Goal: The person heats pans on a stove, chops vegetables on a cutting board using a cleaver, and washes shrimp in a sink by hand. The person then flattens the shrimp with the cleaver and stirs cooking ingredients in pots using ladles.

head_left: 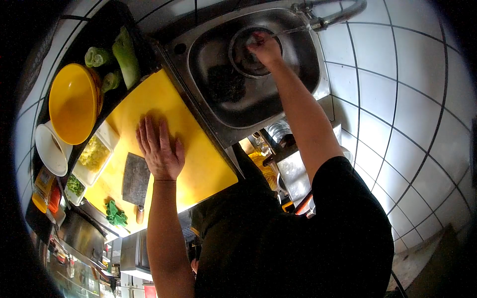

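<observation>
My left hand [161, 153] lies flat on the yellow cutting board [198, 159], fingers stretched out, just right of a cleaver [135, 179] with a wide dark blade. Over a round metal bowl [236, 62] in the sink [293, 84], my right hand [266, 49] has its fingers curled near the stream from the faucet [330, 21]. Something reddish shows at its fingertips, too blurred to name. A crumpled green item [116, 213] lies beside the cleaver's handle. White containers of chopped yellow food [93, 155] and chopped greens [75, 186] stand along the board's left edge.
Yellow bowls [72, 103], a white bowl [51, 149] and large green vegetables [126, 58] are at the upper left. White tiled wall [377, 74] rises on the right, close to the sink. Metal containers [293, 171] stand below the sink, beside my right arm.
</observation>
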{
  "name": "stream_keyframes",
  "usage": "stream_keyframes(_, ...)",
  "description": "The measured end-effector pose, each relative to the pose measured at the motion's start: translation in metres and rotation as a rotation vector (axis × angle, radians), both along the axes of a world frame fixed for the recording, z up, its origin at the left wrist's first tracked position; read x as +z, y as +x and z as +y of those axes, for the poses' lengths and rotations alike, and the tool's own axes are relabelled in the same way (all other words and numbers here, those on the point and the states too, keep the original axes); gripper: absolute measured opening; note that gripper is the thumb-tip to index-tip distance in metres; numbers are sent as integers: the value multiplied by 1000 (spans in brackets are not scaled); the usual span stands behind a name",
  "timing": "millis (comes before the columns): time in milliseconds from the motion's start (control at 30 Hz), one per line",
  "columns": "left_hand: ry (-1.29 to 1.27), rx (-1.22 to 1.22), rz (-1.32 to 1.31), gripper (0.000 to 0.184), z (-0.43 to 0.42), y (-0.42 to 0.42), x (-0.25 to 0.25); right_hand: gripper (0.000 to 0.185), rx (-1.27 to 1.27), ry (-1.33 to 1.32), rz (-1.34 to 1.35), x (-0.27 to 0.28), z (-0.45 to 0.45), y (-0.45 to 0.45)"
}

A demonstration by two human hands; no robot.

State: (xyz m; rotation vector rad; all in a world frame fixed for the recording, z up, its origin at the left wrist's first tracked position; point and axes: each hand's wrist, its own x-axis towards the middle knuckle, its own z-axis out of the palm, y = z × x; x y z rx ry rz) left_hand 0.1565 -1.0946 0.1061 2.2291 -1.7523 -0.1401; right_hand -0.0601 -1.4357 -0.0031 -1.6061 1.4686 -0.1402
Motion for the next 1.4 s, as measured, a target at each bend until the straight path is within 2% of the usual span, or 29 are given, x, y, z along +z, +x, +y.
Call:
stream_keyframes(67, 6, 7, -5, 61, 0, -1, -1, 34, -151, 136, -180, -26, -7, -6)
stream_keyframes(167, 8, 11, -6, 60, 0, -1, -1, 34, -237, 170, -314, -63, -15, -17)
stream_keyframes(233, 3, 8, -2, 60, 0, -1, 0, 32, -181, 119, -230, -54, -14, -14)
stream_keyframes(300, 1, 7, -2, 60, 0, 0, 0, 28, -57, 52, -21, -44, -13, -11)
stream_keyframes(400, 1, 7, -4, 61, 0, 0, 0, 29, -102, 11, -91, -53, -11, -14)
stream_keyframes(500, 1, 6, -2, 61, 0, 0, 0, 37, -32, -36, -54, -65, -15, -18)
stream_keyframes(600, -2, 5, -1, 61, 1, 0, -2, 29, 58, -223, -50, -70, -13, -20)
stream_keyframes(700, 0, 6, -4, 60, 1, 0, -1, 41, 82, -279, 132, -29, -9, -11)
stream_keyframes(767, 2, 6, -3, 60, 1, 0, 0, 47, -45, -226, 89, -9, -8, -16)
stream_keyframes(800, -3, 4, -6, 60, 1, 0, -1, 50, -108, -200, 68, -4, -10, -18)
stream_keyframes(900, -15, -2, -1, 60, 1, 0, -1, 49, -36, -211, 143, -8, -12, -27)
stream_keyframes(967, -23, -2, 7, 59, -2, 0, 0, 45, -30, -114, 80, -43, -14, -30)
stream_keyframes(1000, -12, 1, 1, 59, -1, 0, 0, 44, -25, -63, 47, -46, -13, -24)
stream_keyframes(1100, 14, 11, -9, 59, 1, 0, -1, 42, 26, -130, 58, -46, -10, -22)
stream_keyframes(1200, 21, 12, -4, 58, 1, 0, 0, 33, 0, -29, 40, -42, -10, -19)
stream_keyframes(1300, 15, 12, -8, 58, 1, 0, -1, 21, -201, 102, -272, -36, -5, -15)
stream_keyframes(1367, 3, 15, -6, 58, 0, -1, 1, 17, -270, 97, -371, -70, -12, -22)
stream_keyframes(1400, 3, 14, -7, 58, 0, -1, 1, 16, -280, 98, -383, -66, -12, -19)
